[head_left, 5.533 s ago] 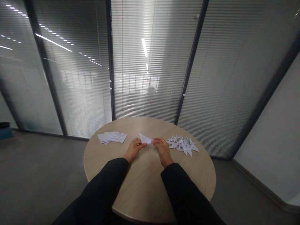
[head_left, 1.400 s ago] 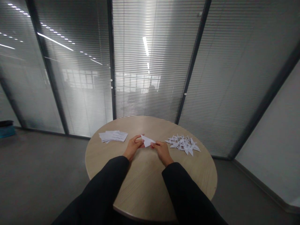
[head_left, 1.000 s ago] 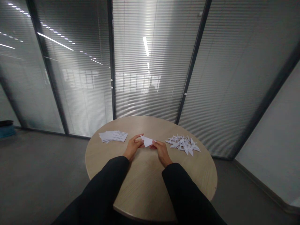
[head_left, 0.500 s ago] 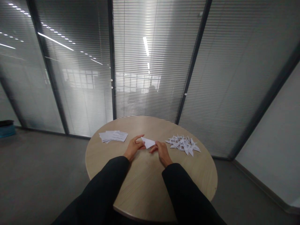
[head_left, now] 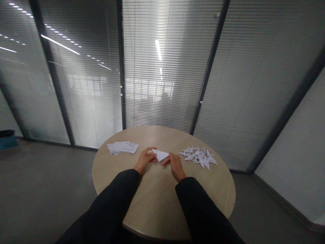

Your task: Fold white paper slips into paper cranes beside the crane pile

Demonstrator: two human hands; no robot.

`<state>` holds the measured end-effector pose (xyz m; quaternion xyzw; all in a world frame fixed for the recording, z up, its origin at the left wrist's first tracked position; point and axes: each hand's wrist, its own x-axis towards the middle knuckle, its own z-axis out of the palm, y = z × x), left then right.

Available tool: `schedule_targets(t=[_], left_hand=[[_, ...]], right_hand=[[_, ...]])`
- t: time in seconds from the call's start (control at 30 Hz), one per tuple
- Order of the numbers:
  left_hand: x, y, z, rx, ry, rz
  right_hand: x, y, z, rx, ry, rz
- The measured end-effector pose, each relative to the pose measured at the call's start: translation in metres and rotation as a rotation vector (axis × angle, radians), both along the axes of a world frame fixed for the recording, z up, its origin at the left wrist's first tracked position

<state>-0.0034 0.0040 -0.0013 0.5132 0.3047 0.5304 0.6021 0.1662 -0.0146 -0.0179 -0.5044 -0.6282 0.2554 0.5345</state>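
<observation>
Hands (head_left: 145, 160) (head_left: 176, 164) hold folded paper (head_left: 161, 155); tabletop (head_left: 156, 203) stretches between forearms (head_left: 111, 195) (head_left: 199, 200) to near rim (head_left: 134, 231).

"What's everything sitting on?"
"A round, pale beige, wood-grained table (head_left: 157, 203)."
"And on its top?"
"Far left, a loose, overlapping stack of flat white paper rectangles (head_left: 122, 147) (one shows dark printed lines). Far right, a spread-out heap of pointed, folded white paper shapes (head_left: 199, 156), many overlapping."
</observation>
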Motion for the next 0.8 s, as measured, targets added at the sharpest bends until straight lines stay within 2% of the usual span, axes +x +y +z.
schedule_targets(t=[0.17,0.4,0.5,0.57,0.7,0.8], left_hand=[[0.0,0.002,-0.001,0.011,-0.008,0.041],[0.002,0.002,-0.001,0.024,0.047,0.025],[0.002,0.003,-0.001,0.004,0.047,0.048],[0.002,0.004,-0.001,-0.004,0.033,0.068],[0.001,0.004,0.001,-0.02,-0.002,0.109],[0.001,0.002,0.003,-0.035,-0.014,0.118]], right_hand=[[-0.009,0.0,0.003,-0.013,0.067,0.054],[-0.002,-0.005,0.011,0.005,-0.244,-0.11],[-0.001,-0.006,0.013,0.02,-0.298,-0.148],[-0.001,-0.005,0.011,0.003,-0.242,-0.119],[-0.004,0.0,0.005,-0.052,0.006,0.039],[-0.004,0.001,0.004,-0.069,0.043,0.086]])
